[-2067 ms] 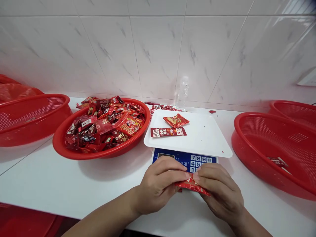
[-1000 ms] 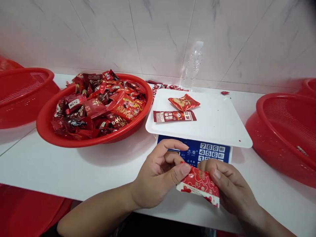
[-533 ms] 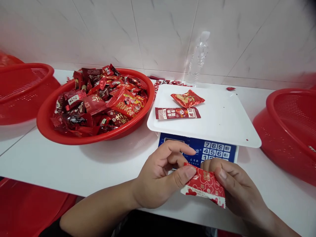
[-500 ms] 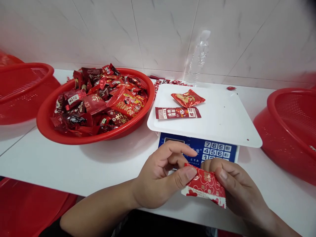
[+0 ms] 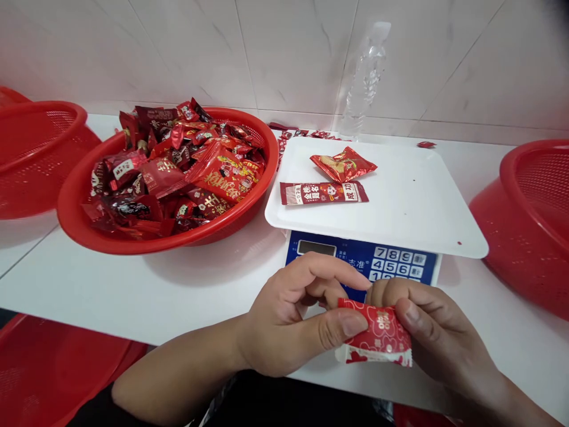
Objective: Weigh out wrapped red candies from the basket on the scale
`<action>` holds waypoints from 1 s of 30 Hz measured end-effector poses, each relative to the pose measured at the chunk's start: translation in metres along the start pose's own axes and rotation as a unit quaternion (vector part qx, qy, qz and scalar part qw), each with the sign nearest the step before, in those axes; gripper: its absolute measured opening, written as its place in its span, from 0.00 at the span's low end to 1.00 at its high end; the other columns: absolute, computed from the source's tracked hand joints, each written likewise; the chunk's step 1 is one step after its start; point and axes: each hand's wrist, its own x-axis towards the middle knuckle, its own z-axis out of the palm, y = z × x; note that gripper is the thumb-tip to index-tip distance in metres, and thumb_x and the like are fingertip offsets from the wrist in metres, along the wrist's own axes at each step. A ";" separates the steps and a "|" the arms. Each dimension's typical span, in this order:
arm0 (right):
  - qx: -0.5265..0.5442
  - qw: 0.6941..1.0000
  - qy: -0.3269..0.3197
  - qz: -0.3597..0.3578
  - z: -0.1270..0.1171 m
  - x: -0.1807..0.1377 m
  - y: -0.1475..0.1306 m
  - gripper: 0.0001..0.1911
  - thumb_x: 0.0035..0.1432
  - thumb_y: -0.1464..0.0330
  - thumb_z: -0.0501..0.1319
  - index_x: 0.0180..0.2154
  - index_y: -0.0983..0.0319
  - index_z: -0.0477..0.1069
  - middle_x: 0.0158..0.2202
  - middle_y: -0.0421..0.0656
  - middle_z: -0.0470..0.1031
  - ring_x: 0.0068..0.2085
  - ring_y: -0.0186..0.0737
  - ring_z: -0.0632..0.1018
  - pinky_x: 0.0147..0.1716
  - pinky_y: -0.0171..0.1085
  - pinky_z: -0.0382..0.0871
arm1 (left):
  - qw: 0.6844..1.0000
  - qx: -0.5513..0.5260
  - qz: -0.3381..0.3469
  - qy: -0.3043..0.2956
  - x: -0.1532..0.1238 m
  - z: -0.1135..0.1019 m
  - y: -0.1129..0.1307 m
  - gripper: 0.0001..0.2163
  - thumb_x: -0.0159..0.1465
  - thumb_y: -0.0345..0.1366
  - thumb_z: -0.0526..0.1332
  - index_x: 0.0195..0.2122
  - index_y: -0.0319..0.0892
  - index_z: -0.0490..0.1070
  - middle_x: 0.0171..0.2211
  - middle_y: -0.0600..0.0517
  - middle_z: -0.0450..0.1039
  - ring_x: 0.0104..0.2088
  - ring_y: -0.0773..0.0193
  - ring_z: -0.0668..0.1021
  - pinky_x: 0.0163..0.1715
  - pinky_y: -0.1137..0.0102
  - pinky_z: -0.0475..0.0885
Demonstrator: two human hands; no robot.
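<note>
Between my two hands is a small red candy packet (image 5: 379, 339) with a white, heart-patterned lower edge. My left hand (image 5: 306, 317) pinches its left end, thumb on top. My right hand (image 5: 438, 335) grips the right end, the thumb pressed on the front and the other fingers curled behind. Beyond my hands stands a blue-fronted scale (image 5: 355, 252) with a white tray (image 5: 427, 201) on top. On that tray lie a shiny red snack packet (image 5: 344, 164) and a long dark-red stick packet (image 5: 323, 193). My hands cover part of the scale's keypad.
A red basket (image 5: 75, 228) heaped with wrapped sweets stands left of the scale. Other red baskets sit at far left (image 5: 31, 166) and right (image 5: 520, 237). A clear plastic bottle (image 5: 367, 80) stands by the tiled wall. A small red wrapper (image 5: 427, 145) lies behind the tray.
The packet has shifted slightly right and turned a little in my fingers, both hands still on it. The view has tilted slightly, moving the background up in the picture.
</note>
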 end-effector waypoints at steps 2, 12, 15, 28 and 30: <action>-0.007 1.000 0.001 0.003 0.001 0.001 -0.003 0.18 0.64 0.56 0.54 0.26 0.59 0.64 0.25 0.38 0.63 0.26 0.34 0.63 0.26 0.35 0.58 | 1.000 0.009 0.002 0.001 0.001 0.000 0.001 0.12 0.61 0.27 0.60 0.45 0.47 0.70 0.24 0.57 0.63 0.21 0.73 0.66 0.21 0.78 0.63; 0.030 0.999 -0.030 -0.007 -0.003 -0.006 -0.006 0.14 0.60 0.53 0.57 0.36 0.56 0.68 0.30 0.39 0.69 0.29 0.36 0.68 0.28 0.35 0.63 | 0.999 0.036 -0.014 0.033 0.003 0.000 0.004 0.04 0.61 0.29 0.61 0.37 0.41 0.72 0.25 0.55 0.67 0.21 0.73 0.66 0.21 0.77 0.64; -0.014 0.999 -0.045 -0.024 -0.003 -0.006 -0.010 0.12 0.59 0.55 0.59 0.35 0.57 0.70 0.31 0.40 0.71 0.31 0.36 0.70 0.30 0.34 0.64 | 0.998 0.042 -0.015 0.039 0.004 0.000 0.005 0.03 0.62 0.31 0.61 0.36 0.41 0.73 0.26 0.53 0.68 0.22 0.73 0.67 0.22 0.77 0.64; -0.062 0.996 0.005 -0.057 0.000 -0.002 -0.017 0.07 0.62 0.61 0.58 0.37 0.54 0.73 0.30 0.38 0.72 0.30 0.33 0.72 0.30 0.30 0.66 | 0.993 0.117 -0.011 -0.021 0.002 -0.001 0.002 0.15 0.57 0.30 0.64 0.45 0.45 0.68 0.31 0.53 0.71 0.29 0.66 0.72 0.32 0.70 0.69; -0.054 0.996 -0.002 -0.068 -0.001 -0.004 -0.016 0.06 0.61 0.60 0.59 0.37 0.54 0.72 0.31 0.37 0.72 0.32 0.33 0.72 0.31 0.30 0.67 | 0.993 0.118 -0.011 -0.019 0.002 0.000 0.002 0.14 0.58 0.30 0.63 0.45 0.45 0.68 0.31 0.53 0.70 0.29 0.67 0.72 0.32 0.70 0.68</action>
